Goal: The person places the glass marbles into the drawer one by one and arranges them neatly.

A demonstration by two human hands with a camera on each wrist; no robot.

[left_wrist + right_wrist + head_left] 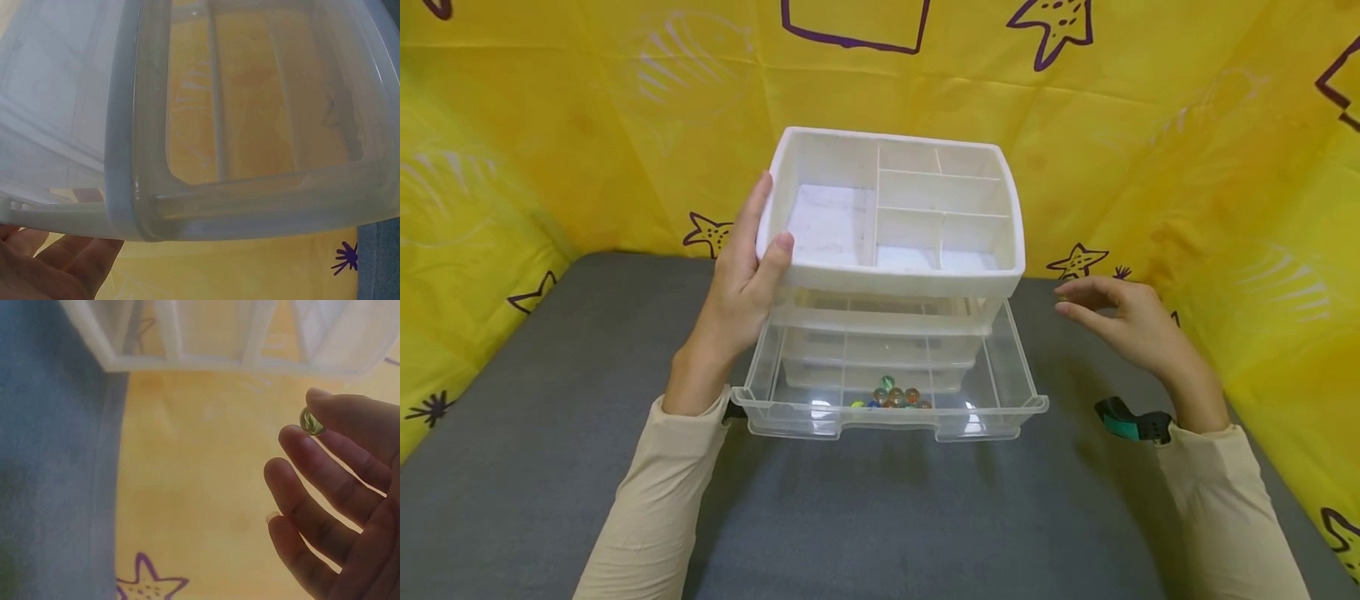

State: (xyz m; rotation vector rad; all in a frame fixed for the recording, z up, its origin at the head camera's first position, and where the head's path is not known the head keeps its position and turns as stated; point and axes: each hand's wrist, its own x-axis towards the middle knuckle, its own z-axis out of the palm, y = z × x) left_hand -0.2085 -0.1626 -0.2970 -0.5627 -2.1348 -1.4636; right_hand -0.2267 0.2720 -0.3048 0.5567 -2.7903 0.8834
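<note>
Clear plastic fills my left wrist view, so I go by the head view: my left hand [741,287] grips the left side of the organizer [891,250], thumb hooked over the rim of its white top tray [831,275], fingers curled behind the wall. My right hand [1123,325] hovers off to the right of the organizer, apart from it, fingers loosely spread; the right wrist view shows a small greenish marble [311,422] pinched between the thumb and a fingertip. The bottom drawer [1007,392] stands pulled out toward me, and a cluster of coloured marbles [891,396] lies at its front middle. The organizer sits on a grey counter [535,450], near its back. Yellow cloth [1225,167] printed with purple stars and shapes hangs behind and on both sides. A teal strap [1123,421] shows at my right wrist.
</note>
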